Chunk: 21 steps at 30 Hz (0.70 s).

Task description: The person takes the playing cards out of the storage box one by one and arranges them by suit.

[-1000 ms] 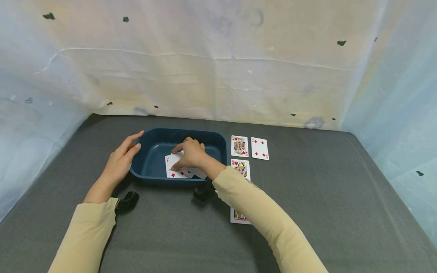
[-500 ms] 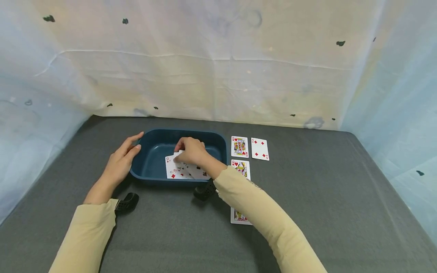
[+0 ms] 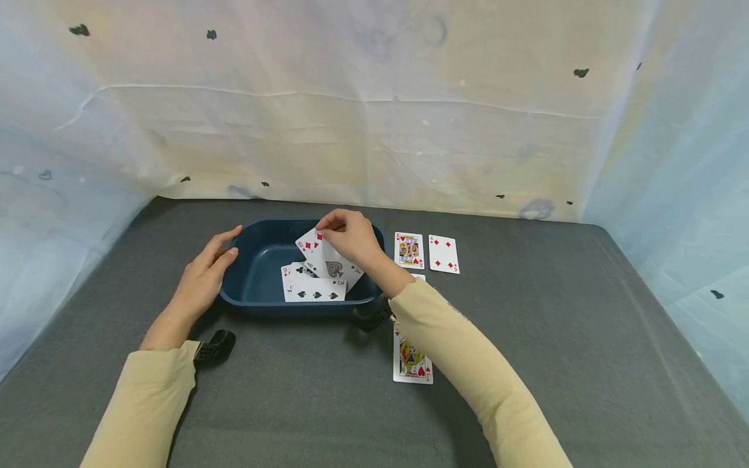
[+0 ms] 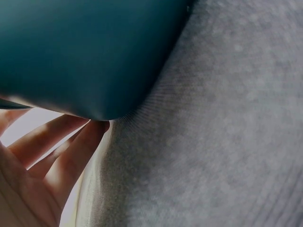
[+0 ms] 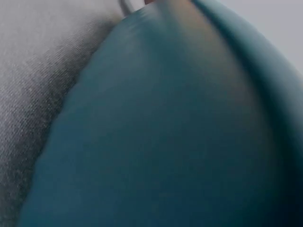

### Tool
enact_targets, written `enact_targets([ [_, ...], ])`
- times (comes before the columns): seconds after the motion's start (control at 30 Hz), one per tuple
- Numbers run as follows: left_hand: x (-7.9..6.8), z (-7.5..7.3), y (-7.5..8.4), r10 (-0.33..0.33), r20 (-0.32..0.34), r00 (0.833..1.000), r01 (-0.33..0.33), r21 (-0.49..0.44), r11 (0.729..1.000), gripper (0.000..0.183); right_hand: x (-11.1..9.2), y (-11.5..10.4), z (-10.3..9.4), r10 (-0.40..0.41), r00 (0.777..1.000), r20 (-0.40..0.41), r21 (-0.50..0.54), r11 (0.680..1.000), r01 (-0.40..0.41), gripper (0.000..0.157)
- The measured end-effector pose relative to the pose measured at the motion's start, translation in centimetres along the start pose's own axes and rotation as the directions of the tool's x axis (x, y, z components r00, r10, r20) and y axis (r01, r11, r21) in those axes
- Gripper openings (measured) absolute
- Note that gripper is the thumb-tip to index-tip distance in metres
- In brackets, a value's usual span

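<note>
A dark blue tray [image 3: 251, 296] stands on the table with several playing cards inside. My left hand [image 3: 201, 276] rests against the tray's left end; in the left wrist view its straight fingers [image 4: 78, 151] touch the outer wall. Over the tray, my right hand [image 3: 351, 240] pinches a red diamond card [image 3: 309, 243] by its upper edge, tilted. Below it lie an ace of spades [image 3: 335, 269], partly covered by the hand, and a card with black spades [image 3: 316, 291]. The right wrist view shows mostly the blurred tray wall [image 5: 156, 118].
Right of the tray lie a king of hearts [image 3: 408, 250] and a four of diamonds [image 3: 444, 253]. Nearer is a jack of hearts [image 3: 412, 357]; a card above it is mostly hidden by the right sleeve [image 3: 462, 351]. A hanging cloth [image 3: 374, 130] backs the grey table [image 3: 556, 338].
My right hand has lifted up and to the right from the pile with the diamond card, uncovering the ace of spades and the spade card. The left hand stays at the tray.
</note>
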<state>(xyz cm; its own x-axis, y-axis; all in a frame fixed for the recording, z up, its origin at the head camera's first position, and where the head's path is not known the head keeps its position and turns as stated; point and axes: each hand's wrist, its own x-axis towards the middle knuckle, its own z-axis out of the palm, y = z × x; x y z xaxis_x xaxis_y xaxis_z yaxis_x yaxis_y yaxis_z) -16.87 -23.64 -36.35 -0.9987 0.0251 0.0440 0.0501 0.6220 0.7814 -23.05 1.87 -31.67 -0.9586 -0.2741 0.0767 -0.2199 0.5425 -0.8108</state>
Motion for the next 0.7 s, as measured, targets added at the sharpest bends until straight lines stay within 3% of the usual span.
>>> enact_targets([
  [0.2, 0.1, 0.1, 0.3, -0.002, -0.005, 1.000, 0.002, 0.014, 1.000, 0.053, 0.0, 0.9, -1.3, 0.024, 0.996, -0.085, 0.082, 0.996, -0.017, 0.016],
  [0.37, 0.1, 0.1, 0.3, 0.001, -0.007, 1.000, 0.000, 0.023, 1.000, 0.052, -0.3, 1.8, -2.3, 0.047, 0.988, -0.147, 0.250, 0.968, -0.009, 0.028],
  [0.53, 0.1, 0.0, 0.2, -0.003, -0.006, 1.000, 0.003, 0.026, 1.000, 0.053, -0.9, 2.6, -3.2, 0.083, 0.985, -0.148, 0.382, 0.924, -0.020, 0.036],
  [0.7, 0.1, 0.0, 0.0, 0.000, 0.000, 1.000, 0.000, 0.006, 1.000, 0.053, -1.7, 3.2, -4.4, 0.105, 0.985, -0.136, 0.433, 0.901, -0.036, 0.037],
])
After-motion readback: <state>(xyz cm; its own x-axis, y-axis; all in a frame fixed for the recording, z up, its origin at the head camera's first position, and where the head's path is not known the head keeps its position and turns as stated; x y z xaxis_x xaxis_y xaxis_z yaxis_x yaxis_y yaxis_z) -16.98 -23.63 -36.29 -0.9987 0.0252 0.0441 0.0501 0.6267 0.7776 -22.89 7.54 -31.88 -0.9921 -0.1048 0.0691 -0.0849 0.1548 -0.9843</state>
